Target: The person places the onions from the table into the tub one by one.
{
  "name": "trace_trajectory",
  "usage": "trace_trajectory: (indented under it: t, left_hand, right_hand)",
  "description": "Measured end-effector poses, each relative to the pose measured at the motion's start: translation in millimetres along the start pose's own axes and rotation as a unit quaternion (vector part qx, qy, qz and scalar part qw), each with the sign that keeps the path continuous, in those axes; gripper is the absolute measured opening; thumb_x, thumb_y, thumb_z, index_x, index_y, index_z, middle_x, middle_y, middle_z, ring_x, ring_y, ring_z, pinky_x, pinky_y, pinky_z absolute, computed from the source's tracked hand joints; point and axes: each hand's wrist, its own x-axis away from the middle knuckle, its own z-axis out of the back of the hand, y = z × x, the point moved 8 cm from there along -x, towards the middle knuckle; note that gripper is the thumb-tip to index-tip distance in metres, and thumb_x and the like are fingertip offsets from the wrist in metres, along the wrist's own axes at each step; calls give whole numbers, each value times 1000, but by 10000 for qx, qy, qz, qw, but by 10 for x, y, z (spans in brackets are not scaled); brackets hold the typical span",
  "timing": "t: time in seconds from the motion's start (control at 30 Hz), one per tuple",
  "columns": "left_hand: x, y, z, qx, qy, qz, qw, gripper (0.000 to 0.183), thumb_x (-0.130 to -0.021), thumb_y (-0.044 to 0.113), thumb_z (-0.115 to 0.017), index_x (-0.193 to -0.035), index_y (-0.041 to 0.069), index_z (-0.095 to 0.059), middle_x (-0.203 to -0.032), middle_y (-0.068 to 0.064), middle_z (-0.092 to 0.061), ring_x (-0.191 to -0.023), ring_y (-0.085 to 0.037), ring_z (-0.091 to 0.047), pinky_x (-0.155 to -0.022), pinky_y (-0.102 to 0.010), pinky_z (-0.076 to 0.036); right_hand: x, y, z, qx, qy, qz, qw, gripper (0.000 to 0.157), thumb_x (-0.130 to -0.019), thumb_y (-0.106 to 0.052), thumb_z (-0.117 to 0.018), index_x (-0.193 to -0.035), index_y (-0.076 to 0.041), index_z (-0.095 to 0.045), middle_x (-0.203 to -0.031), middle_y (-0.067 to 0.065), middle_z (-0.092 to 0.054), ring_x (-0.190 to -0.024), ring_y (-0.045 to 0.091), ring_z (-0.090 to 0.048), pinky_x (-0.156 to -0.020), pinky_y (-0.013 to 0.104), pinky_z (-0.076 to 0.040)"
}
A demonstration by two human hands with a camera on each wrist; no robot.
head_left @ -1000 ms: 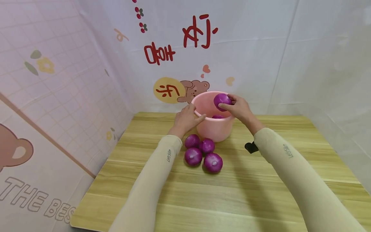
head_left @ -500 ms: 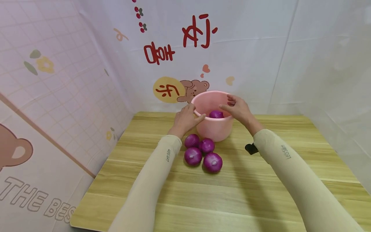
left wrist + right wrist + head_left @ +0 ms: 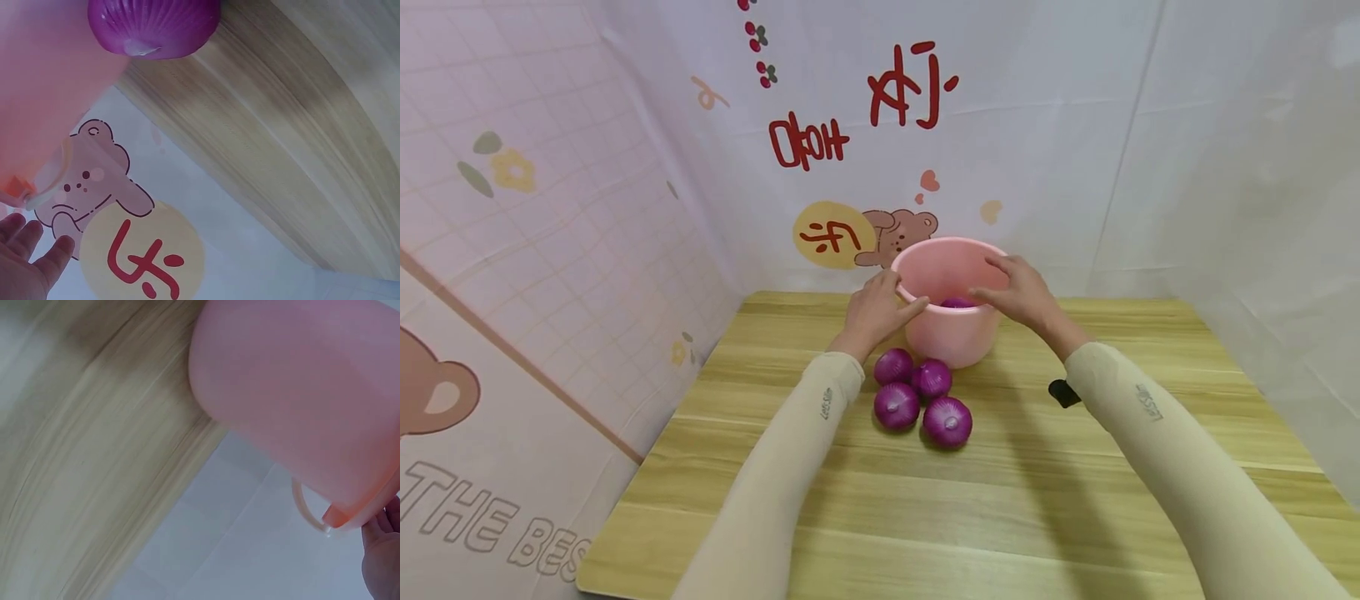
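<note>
A pink bucket (image 3: 951,337) stands upright at the back of the table, with a purple onion (image 3: 957,303) partly visible inside, mostly hidden by the front rim. My left hand (image 3: 874,312) rests at the bucket's left rim, its thumb stretched along the front edge. In the left wrist view, its fingers are extended near the rim. My right hand (image 3: 1024,292) is at the right rim with nothing in it, thumb and fingers spread apart over the opening. In front of the bucket several purple onions (image 3: 897,407) sit close together on the table.
The wood-grain table (image 3: 880,517) ends against a white printed backdrop (image 3: 1060,150) close behind the bucket. A patterned side panel (image 3: 572,250) rises on the left. A pale handle (image 3: 304,503) hangs at the bucket's rim. A black object (image 3: 1063,392) shows beside the right sleeve.
My right hand let go of an onion, which dropped into the bucket and now sits lower behind the front rim. The left hand has stayed at the rim.
</note>
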Motion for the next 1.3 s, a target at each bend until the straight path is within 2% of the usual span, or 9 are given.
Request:
trace_trajectory:
  t: [0.2, 0.37, 0.53, 0.77, 1.07, 1.3]
  left_hand:
    - [40, -108, 1, 127, -25, 218, 9997, 79, -89, 69, -53, -141, 10, -46, -137, -7, -53, -127, -24, -49, -105, -45, -41]
    - [88, -241, 18, 352, 69, 401, 9986, 83, -90, 70, -49, -147, 11, -43, -147, -8, -47, -135, -25, -43, -109, -45, -37]
    - [162, -365, -9, 300, 14, 465, 9985, 85, -91, 72, -44, -147, 8, -43, -149, -11, -45, -136, -28, -43, -110, -46, -36]
    - [285, -519, -101, 284, -128, 527, 9981, 84, -91, 73, -43, -144, 7, -46, -146, -12, -48, -134, -29, -44, -109, -47, -36]
    - [381, -667, -262, 295, -477, 761, 9955, 81, -92, 71, -46, -143, 8, -46, -145, -13, -48, -133, -31, -44, -109, -48, -37]
    - [429, -669, -367, 478, -726, 750, 9934, 74, -92, 63, -55, -141, 8, -49, -143, -14, -51, -132, -31, -46, -108, -48, -37]
  right_hand:
    - [102, 61, 44, 325, 47, 96, 9994, 77, -90, -39, -70, -145, 7, -41, -142, 31, -39, -114, 42, -49, -100, 58, -40]
    - [174, 110, 61, 538, 104, -2, 9985, 78, -91, -42, -69, -143, 11, -43, -142, 33, -38, -128, 46, -40, -105, 59, -35]
    - [204, 143, 40, 865, 71, -33, 9962, 81, -92, -48, -65, -142, 12, -43, -142, 35, -38, -129, 48, -40, -105, 61, -36]
    - [242, 155, 36, 1336, 109, 154, 9909, 84, -94, -56, -58, -141, 11, -45, -143, 35, -38, -128, 49, -43, -103, 61, -38]
    - [272, 196, 58, 1399, 199, 150, 9899, 80, -92, -61, -59, -131, 8, -53, -142, 30, -42, -124, 47, -48, -96, 62, -43]
    - [264, 211, 57, 1481, 175, 118, 9887, 78, -92, -63, -57, -128, 6, -55, -138, 29, -47, -122, 45, -49, -94, 61, -44]
